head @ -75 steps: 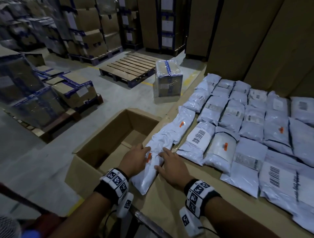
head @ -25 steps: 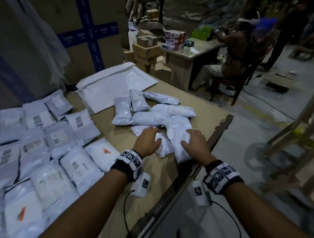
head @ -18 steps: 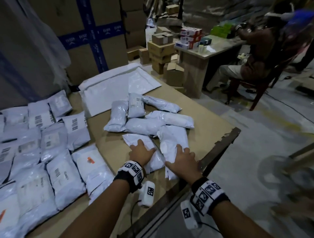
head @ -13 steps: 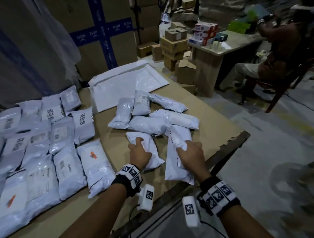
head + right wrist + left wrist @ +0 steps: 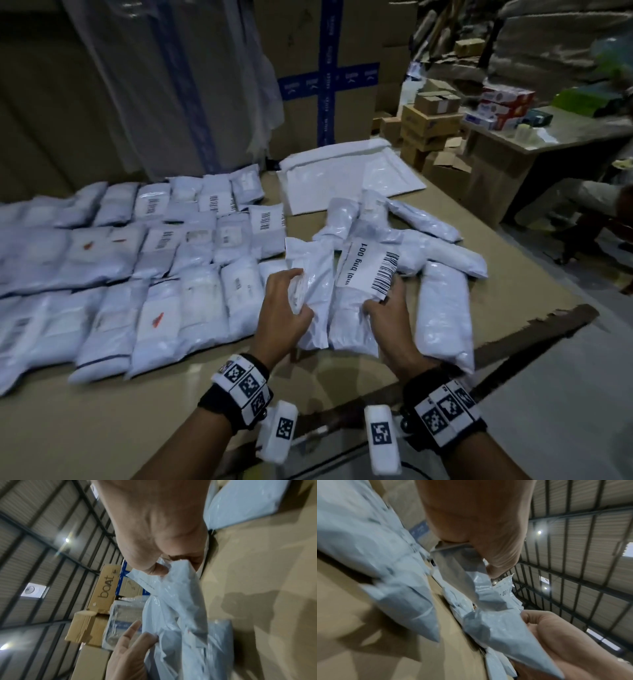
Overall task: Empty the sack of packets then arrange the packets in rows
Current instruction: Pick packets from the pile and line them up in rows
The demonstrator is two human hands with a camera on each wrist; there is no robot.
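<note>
A person stands at a brown tabletop point(image 5: 102, 421) in a dim warehouse. The left hand point(image 5: 284, 315) grips one white packet point(image 5: 313, 270), fingers curled round its edge. The right hand point(image 5: 390, 315) holds a second packet point(image 5: 352, 308) bearing a barcode label point(image 5: 373, 270). Both packets are raised just above the tabletop, side by side. To the left, packets lie in rows point(image 5: 137, 260). Behind the hands sits a loose pile of packets point(image 5: 411, 240), and beyond it the flat, empty white sack point(image 5: 349, 174).

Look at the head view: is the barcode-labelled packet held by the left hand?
No. The right hand grips the labelled packet, while the left hand holds a plainer packet beside it.
</note>
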